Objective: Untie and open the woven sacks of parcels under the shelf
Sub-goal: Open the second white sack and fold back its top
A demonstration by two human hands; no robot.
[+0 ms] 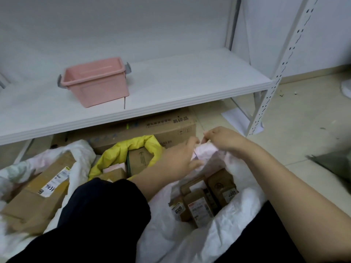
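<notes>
While both hands were at the far rim of the nearest white woven sack [190, 242], which lay on the floor just in front of the low white shelf [171, 88], its mouth gaped towards the viewer and showed a cluster of small cardboard parcels [201, 198] with printed labels inside. The left hand [178, 158], reaching from a dark rolled sleeve, had its fingers closed on a bunched fold of the rim, and the right hand [222, 139], bare-armed, pinched the same fold between thumb and fingertips just beside it; whether a tie cord was caught in that pinch was too blurred to tell. To the left stood a yellow sack [121, 149], open, with brown boxes in it, and further left another white sack [79, 164] lay open around a large labelled carton [38, 194]. Behind them, partly under the shelf, sat a long cardboard box [167, 128] printed with Chinese characters, and a pink plastic bin [95, 82] stood on the shelf above. The likely risk was that a hard pull on the rim would tighten any knot left there rather than free it, or tear the thin weave. A sharp tug could also tip the slack sack and spill the small parcels onto the tiles, since nothing braced its sides. The hands were close under the shelf edge, so a sudden release might knock knuckles against it
</notes>
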